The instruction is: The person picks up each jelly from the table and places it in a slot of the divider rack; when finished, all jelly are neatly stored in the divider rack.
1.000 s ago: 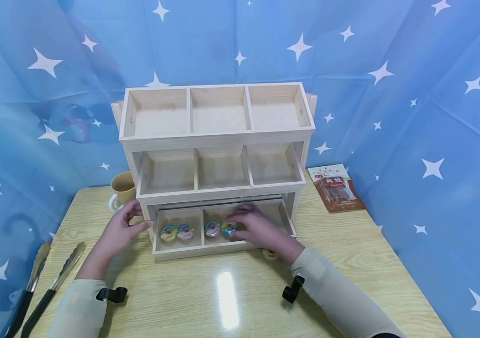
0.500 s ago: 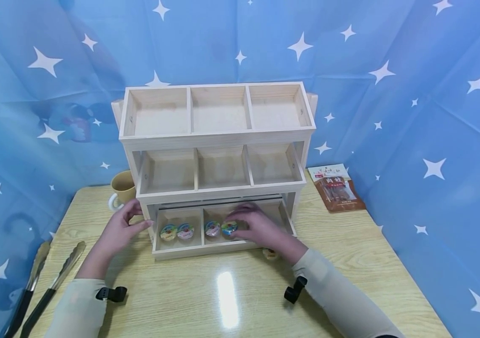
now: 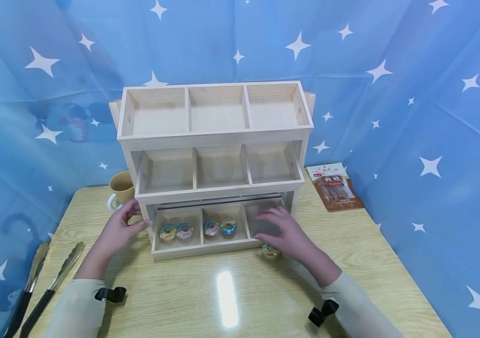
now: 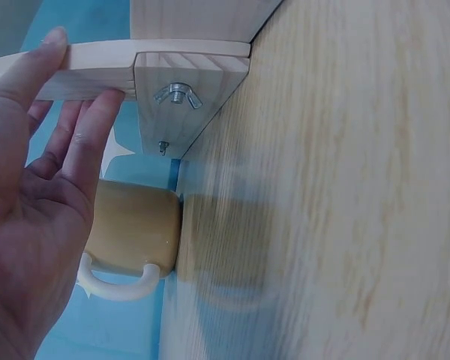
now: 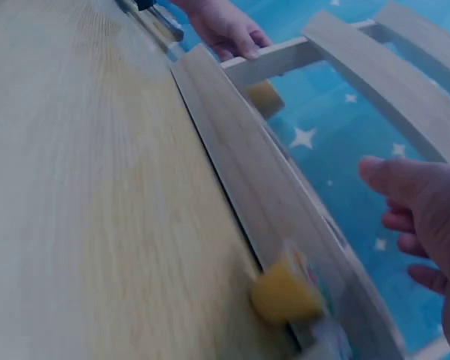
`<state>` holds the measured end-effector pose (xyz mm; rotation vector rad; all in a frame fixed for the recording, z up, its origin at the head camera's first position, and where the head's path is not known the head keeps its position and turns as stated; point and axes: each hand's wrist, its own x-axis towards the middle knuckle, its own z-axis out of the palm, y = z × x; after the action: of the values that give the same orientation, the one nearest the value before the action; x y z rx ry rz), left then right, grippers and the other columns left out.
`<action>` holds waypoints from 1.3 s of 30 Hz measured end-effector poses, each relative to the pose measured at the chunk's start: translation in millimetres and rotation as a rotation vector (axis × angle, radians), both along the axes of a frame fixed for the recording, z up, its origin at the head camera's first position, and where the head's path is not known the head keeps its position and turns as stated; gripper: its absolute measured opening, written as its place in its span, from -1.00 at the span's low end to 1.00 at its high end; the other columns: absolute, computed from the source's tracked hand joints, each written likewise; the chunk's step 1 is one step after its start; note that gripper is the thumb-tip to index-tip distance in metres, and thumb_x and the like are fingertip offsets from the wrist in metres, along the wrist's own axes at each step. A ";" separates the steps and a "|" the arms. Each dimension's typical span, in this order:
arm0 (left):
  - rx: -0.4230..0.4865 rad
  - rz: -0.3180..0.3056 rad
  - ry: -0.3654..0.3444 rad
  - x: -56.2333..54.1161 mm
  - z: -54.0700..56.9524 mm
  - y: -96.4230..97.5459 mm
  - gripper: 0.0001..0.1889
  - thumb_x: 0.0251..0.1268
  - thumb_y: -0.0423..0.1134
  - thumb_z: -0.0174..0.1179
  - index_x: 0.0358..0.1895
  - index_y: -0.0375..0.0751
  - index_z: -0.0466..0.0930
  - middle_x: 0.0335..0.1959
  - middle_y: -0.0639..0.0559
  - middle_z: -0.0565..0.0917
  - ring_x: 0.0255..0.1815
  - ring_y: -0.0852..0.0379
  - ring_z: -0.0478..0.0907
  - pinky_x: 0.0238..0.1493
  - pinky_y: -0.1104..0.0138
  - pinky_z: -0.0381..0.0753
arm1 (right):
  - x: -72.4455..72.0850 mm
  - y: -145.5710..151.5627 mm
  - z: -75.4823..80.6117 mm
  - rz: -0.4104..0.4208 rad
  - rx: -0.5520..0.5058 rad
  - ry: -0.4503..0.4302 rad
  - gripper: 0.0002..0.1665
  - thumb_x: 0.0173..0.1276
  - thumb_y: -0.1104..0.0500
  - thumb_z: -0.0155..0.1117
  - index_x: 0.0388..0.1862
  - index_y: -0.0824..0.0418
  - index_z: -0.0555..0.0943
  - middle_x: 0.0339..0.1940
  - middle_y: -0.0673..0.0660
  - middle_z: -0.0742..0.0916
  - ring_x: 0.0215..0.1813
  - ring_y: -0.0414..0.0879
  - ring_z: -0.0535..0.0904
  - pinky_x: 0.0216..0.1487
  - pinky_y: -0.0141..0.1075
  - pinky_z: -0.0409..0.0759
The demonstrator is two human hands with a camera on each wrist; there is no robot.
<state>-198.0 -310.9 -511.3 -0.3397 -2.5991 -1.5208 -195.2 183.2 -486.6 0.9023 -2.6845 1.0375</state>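
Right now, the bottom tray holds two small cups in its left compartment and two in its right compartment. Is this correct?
Not the right compartment: the head view shows the other two, a pink cup and a blue cup, in the middle compartment. The rest is correct.

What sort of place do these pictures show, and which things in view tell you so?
Probably a staged recording corner: a star-patterned blue cloth hangs behind and beside the wood-grain table, and a small black device, perhaps a camera, sits at the cuff of each sleeve.
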 end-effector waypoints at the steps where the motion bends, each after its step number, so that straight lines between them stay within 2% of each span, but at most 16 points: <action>1: -0.001 0.001 -0.001 0.4 0.3 0.1 -0.45 0.55 -0.34 0.43 0.50 -0.24 0.49 0.17 -0.24 0.73 0.15 0.32 0.61 0.22 0.27 0.64 | 3.5 5.8 -0.5 -0.012 -0.003 0.006 -0.45 0.33 0.10 0.71 0.26 0.20 0.77 0.20 0.09 0.77 0.33 0.12 0.60 0.37 0.20 0.60; 4: 0.002 0.006 -0.004 1.2 0.9 -0.1 -0.44 0.54 -0.35 0.43 0.51 -0.25 0.48 0.18 -0.25 0.72 0.15 0.33 0.61 0.20 0.31 0.64 | 13.1 21.7 -3.5 -0.036 0.001 0.035 -0.44 0.30 0.13 0.73 0.24 0.23 0.76 0.16 0.09 0.75 0.25 0.05 0.59 0.27 0.10 0.65; 9: 0.008 0.006 -0.003 0.5 0.4 -0.5 -0.40 0.54 -0.36 0.43 0.54 -0.26 0.46 0.20 -0.26 0.71 0.17 0.33 0.60 0.27 0.19 0.66 | 28.6 42.2 -11.0 -0.098 0.032 0.079 -0.48 0.27 0.21 0.75 0.17 0.23 0.77 0.11 0.06 0.75 0.17 0.01 0.59 0.13 0.04 0.68; 19: -0.004 0.004 0.000 -0.5 -2.0 -1.3 -0.39 0.54 -0.35 0.43 0.55 -0.26 0.46 0.19 -0.24 0.72 0.16 0.33 0.60 0.33 0.07 0.61 | 50.6 59.5 -22.4 -0.193 0.084 0.049 -0.47 0.26 0.15 0.76 0.16 0.24 0.76 0.06 0.08 0.75 0.15 0.02 0.61 0.20 0.12 0.67; 25: 0.000 -0.001 0.006 -1.1 -2.6 -1.3 -0.40 0.54 -0.37 0.42 0.54 -0.29 0.46 0.19 -0.26 0.72 0.16 0.34 0.61 0.33 0.08 0.62 | 55.8 62.4 -32.8 -0.230 0.107 0.042 -0.50 0.24 0.13 0.79 0.11 0.16 0.78 0.02 0.01 0.75 0.10 -0.04 0.62 0.12 0.05 0.69; 31: 0.002 0.001 0.000 -0.5 -0.9 -0.9 -0.39 0.53 -0.37 0.43 0.55 -0.28 0.46 0.20 -0.25 0.72 0.16 0.34 0.61 0.32 0.05 0.63 | 55.3 63.3 -41.4 -0.248 0.152 0.061 -0.45 0.21 0.10 0.81 0.13 0.17 0.78 0.00 -0.04 0.75 0.04 -0.09 0.60 0.06 -0.04 0.68; 39: 0.015 -0.004 0.000 3.7 4.2 0.9 -0.36 0.52 -0.39 0.44 0.58 -0.25 0.45 0.22 -0.27 0.72 0.17 0.36 0.58 0.33 0.25 0.57 | 56.5 60.8 -44.0 -0.251 0.172 0.103 -0.39 0.16 0.11 0.84 0.14 0.25 0.78 0.00 -0.01 0.76 0.01 -0.09 0.59 0.01 -0.08 0.66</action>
<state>-194.3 -310.0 -507.1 -0.3432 -2.5866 -1.5407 -138.7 244.0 -530.6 0.6029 -2.7407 0.6983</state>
